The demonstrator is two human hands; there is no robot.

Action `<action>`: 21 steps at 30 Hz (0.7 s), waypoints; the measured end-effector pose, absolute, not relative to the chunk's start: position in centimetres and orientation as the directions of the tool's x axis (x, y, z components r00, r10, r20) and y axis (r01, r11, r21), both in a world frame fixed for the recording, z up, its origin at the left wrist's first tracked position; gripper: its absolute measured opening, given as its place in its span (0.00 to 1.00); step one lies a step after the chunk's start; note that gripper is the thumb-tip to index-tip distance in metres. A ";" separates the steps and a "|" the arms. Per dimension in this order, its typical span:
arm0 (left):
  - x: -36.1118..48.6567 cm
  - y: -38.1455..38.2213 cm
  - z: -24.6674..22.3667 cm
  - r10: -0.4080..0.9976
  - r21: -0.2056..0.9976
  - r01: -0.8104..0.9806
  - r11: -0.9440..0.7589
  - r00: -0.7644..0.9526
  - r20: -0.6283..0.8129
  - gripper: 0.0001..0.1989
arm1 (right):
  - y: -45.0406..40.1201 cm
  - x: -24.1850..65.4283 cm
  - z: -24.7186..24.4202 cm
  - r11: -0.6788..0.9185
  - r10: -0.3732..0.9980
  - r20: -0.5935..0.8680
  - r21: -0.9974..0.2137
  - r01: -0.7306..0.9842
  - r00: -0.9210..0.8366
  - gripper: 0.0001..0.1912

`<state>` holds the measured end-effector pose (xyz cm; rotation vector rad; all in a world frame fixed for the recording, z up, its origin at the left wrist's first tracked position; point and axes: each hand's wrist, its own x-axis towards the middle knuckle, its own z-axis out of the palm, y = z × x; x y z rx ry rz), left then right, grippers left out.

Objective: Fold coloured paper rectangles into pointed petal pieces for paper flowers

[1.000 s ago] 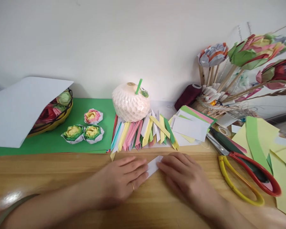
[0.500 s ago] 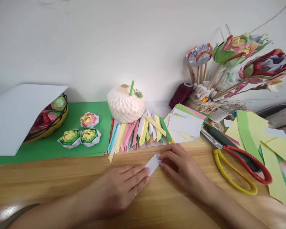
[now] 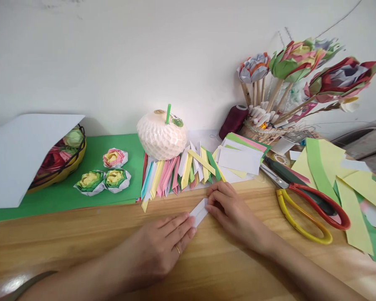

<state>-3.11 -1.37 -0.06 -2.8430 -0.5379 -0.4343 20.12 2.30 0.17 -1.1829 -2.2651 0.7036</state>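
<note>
A small folded piece of white paper [image 3: 199, 213] lies slanted on the wooden table between my hands. My left hand [image 3: 163, 242] rests flat with its fingers stretched out, the tips pressing the paper's lower left end. At the upper right end, my right hand [image 3: 230, 213] has thumb and fingertips pinched on the paper's edge. A crease runs along the strip's length; both ends are partly covered by fingers. Just beyond my hands, folded paper strips [image 3: 175, 175] in several colours lie in a row, beside a stack of white and coloured paper rectangles [image 3: 240, 161].
Scissors [image 3: 313, 205] with red and yellow handles lie right, beside yellow and green paper pieces [image 3: 354, 213]. Paper flowers on sticks [image 3: 297, 62] and a maroon thread spool [image 3: 233, 121] stand behind. A textured white pot [image 3: 162, 136], small paper flowers [image 3: 114, 158] and a basket [image 3: 78, 165] are farther left.
My right fingers have closed in on the paper's upper right end, and its raised edge now lies flatter. My left hand stays in place. The view has shifted slightly.
</note>
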 end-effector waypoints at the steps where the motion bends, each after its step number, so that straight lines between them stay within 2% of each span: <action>1: -3.1 -1.4 0.0 0.319 -0.156 0.383 -0.910 0.890 0.324 0.19 | 2.3 20.1 0.2 0.512 0.832 0.193 -0.631 0.583 -0.521 0.08; 10: -3.4 -1.3 -0.8 0.302 -0.140 0.365 -0.920 0.891 0.338 0.18 | 2.4 20.6 0.7 0.584 0.761 0.170 -0.598 0.548 -0.626 0.10; 17: -3.4 -1.3 -0.6 0.323 -0.107 0.375 -0.921 0.888 0.328 0.21 | 2.1 20.4 1.0 0.529 0.804 0.078 -0.546 0.649 -0.590 0.09; 21: -3.4 -1.2 -0.5 0.317 -0.107 0.368 -0.924 0.890 0.328 0.21 | 2.1 20.6 1.0 0.520 0.810 0.092 -0.568 0.638 -0.579 0.08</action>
